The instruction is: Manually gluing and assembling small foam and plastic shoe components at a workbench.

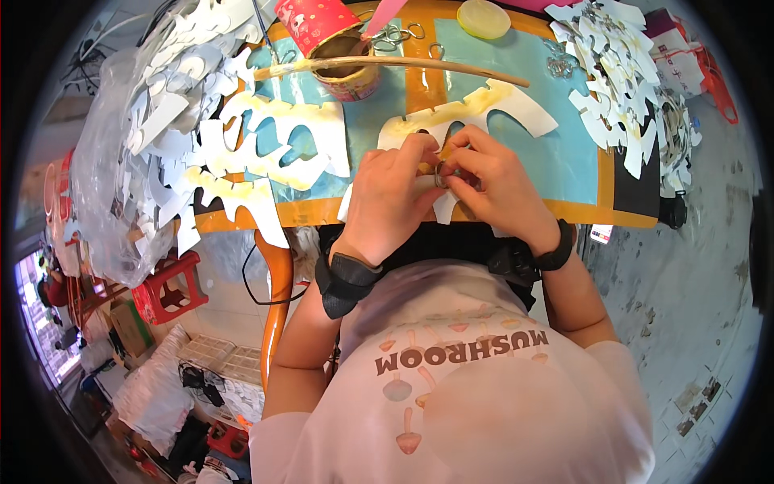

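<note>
My left hand (389,187) and right hand (493,179) meet just inside the near edge of the table (564,211), toward its middle. I have the fingertips of both closed on a small metal ring (439,176) and a white strip (443,208) beneath it; whether the ring goes around the strip or only rests against it, I can't tell, since my fingers cover most of it.

Just beyond my knuckles lies a scalloped white cut-out (518,111) with a yellowish band along its far side. To the left, similar overlapping cut-outs (329,133) reach from the table's middle toward its left end, and one hangs over the near edge.

Near the far edge stands a red patterned can (310,28), tilted, with a wooden stick (451,64) lying across in front of it. Right of the can are loose metal rings (391,36), then a round yellow lid (484,19). Heaps of cut-outs fill the left and right ends.
</note>
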Tool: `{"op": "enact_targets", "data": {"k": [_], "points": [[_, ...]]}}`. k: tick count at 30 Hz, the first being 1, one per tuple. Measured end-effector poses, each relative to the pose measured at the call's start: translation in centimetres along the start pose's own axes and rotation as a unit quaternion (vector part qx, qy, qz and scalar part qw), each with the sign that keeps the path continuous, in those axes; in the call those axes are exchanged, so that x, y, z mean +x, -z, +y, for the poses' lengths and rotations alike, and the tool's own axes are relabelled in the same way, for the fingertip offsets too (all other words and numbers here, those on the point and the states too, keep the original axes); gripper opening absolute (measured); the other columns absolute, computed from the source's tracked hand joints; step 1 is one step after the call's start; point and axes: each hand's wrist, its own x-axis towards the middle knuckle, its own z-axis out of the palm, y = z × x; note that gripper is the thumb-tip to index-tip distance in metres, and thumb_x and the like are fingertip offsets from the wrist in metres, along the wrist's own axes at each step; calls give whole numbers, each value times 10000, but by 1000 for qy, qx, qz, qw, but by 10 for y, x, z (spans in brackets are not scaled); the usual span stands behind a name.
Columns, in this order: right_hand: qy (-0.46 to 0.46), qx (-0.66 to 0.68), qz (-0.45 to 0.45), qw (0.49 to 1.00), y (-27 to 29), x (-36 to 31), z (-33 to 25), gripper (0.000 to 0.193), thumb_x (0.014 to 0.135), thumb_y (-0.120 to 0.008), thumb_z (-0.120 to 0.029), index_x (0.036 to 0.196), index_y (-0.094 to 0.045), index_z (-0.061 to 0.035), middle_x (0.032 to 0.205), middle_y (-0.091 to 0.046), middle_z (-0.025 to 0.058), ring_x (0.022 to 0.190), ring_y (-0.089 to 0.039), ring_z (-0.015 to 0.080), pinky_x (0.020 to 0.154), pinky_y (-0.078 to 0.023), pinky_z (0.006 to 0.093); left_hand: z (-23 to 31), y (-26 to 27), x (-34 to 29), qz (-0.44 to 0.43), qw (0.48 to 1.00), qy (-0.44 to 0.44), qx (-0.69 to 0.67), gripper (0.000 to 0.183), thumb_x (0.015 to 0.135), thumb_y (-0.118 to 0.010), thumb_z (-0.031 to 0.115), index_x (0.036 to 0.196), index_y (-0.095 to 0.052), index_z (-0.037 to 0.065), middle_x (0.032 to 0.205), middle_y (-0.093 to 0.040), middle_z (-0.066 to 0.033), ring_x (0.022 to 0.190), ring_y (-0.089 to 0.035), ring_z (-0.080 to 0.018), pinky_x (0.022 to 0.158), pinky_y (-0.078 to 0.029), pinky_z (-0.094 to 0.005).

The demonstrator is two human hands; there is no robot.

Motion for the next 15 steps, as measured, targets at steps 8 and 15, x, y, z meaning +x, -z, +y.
{"op": "enact_targets", "data": {"k": [8,15], "points": [[20,-18,7,1000,-2,-1,1,56,842,-656,2,883,-626,24,1001,-568,124,812,-636,325,707,-518,409,0,0,2,-19,1000,-12,8,550,733,-824,23,1213,-561,83,1077,-727,-59,817,-688,-245,815,-482,-360],[36,-5,11,999,1,-5,5,111,863,-630,20,965,-673,32,1073,-607,113,847,-658,277,741,-532,371,1,1,2,-38,999,-10,15,559,754,-798,23,1249,-548,93,1111,-725,-52,847,-691,-253,838,-465,-377]]}}
